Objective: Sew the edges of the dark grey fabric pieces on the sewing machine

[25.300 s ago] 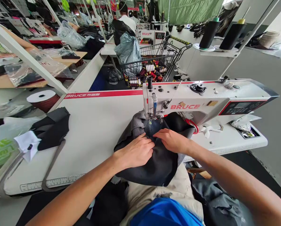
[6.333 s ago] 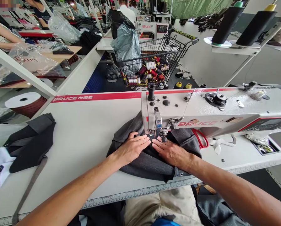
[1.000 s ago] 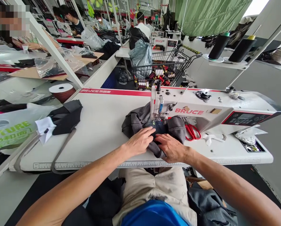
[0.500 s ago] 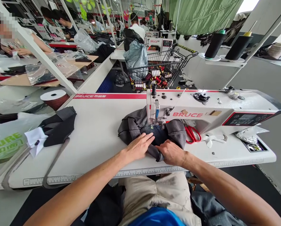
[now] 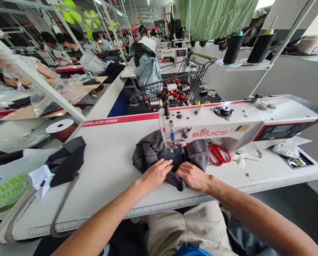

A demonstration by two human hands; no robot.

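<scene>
Two hands, left hand and right hand, flatten one grey garment.

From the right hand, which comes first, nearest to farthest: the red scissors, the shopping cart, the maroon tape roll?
From the right hand:
1. Red scissors, just to its right, under the sewing machine arm.
2. Shopping cart, far behind the table.
3. Maroon tape roll, far left, beyond the table edge.

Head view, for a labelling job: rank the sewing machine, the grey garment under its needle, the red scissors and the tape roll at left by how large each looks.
Largest to smallest:
1. Sewing machine
2. Grey garment, partly hidden under the machine and hands
3. Tape roll and red scissors: they look alike, and the scissors are partly tucked under the machine, so unranked.
</scene>
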